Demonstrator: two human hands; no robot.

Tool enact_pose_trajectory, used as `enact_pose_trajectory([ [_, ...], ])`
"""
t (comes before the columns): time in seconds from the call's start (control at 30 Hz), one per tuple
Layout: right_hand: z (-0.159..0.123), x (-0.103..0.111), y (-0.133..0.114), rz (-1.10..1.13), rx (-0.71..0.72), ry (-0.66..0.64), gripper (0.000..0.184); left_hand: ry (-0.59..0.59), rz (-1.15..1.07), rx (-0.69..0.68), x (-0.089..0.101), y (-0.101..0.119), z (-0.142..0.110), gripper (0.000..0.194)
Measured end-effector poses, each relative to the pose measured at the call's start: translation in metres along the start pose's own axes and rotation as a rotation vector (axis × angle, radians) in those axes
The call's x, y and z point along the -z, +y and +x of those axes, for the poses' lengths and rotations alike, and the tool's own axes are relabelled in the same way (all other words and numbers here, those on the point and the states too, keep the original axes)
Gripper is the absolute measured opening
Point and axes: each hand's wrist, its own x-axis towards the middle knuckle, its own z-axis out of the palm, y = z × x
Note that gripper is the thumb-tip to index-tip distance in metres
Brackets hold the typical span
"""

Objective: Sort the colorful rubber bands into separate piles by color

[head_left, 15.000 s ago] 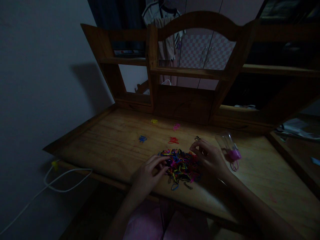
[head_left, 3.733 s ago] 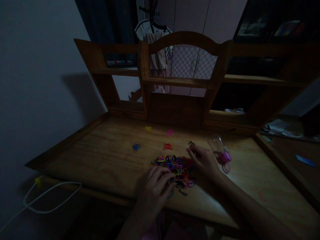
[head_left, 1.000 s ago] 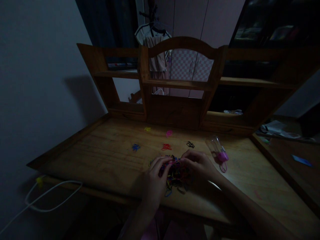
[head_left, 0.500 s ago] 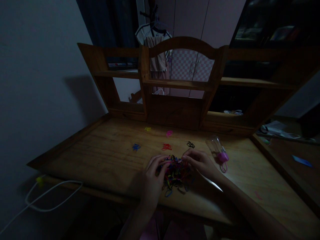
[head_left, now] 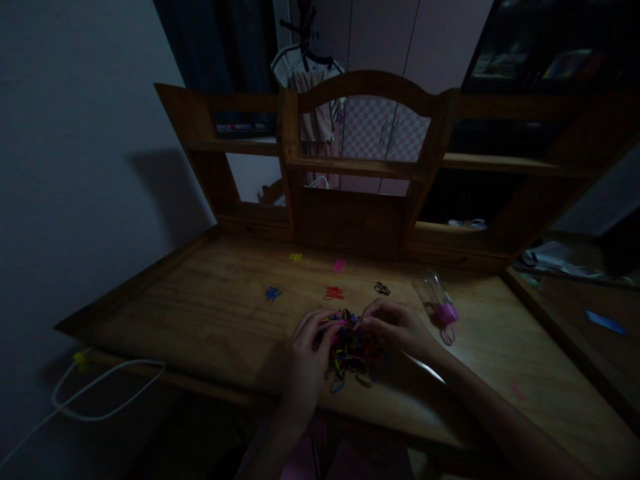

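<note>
A heap of small multicoloured rubber bands (head_left: 353, 357) lies on the wooden desk between my hands. My left hand (head_left: 307, 343) is at the heap's left side, thumb and fingers pinched on a pink rubber band (head_left: 337, 324). From the right, my right hand (head_left: 400, 327) pinches at the heap's upper edge, apparently on a band too; its fingertips partly hide it. Behind the heap sit small separate groups of bands: blue (head_left: 273, 293), red (head_left: 333, 293), black (head_left: 383, 289), yellow (head_left: 296, 257) and pink (head_left: 339, 267).
A clear bottle with a pink cap and loop (head_left: 447, 312) lies right of my right hand. A wooden shelf unit (head_left: 350, 217) closes off the desk's back. A white cable (head_left: 107, 419) hangs by the left front edge. A wall stands on the left.
Earlier my right hand was by the black bands; it has since come back to the heap, leaving those bands uncovered. Over the last second both hands stay at the heap with small finger movements.
</note>
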Motion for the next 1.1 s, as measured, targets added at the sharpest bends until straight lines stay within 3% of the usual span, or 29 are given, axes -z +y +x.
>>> enact_pose_trajectory([
  [0.17,0.000,-0.003,-0.004,0.044,0.097,-0.065,0.019,-0.001,0.028,-0.025,-0.004,0.002,0.000,0.015],
  [0.33,-0.001,-0.007,-0.007,0.125,0.058,-0.089,0.018,-0.004,0.044,-0.061,-0.010,0.006,-0.001,0.014],
  [0.7,-0.002,-0.006,-0.010,0.064,0.030,0.060,0.022,0.002,0.025,-0.074,-0.018,0.013,-0.003,0.014],
  [0.93,-0.001,-0.006,-0.010,0.090,0.020,0.057,0.023,-0.024,0.094,-0.032,-0.015,0.012,-0.004,0.017],
  [1.1,-0.001,-0.007,-0.007,0.143,0.017,0.048,0.021,-0.029,0.174,-0.085,-0.014,0.015,-0.003,0.017],
])
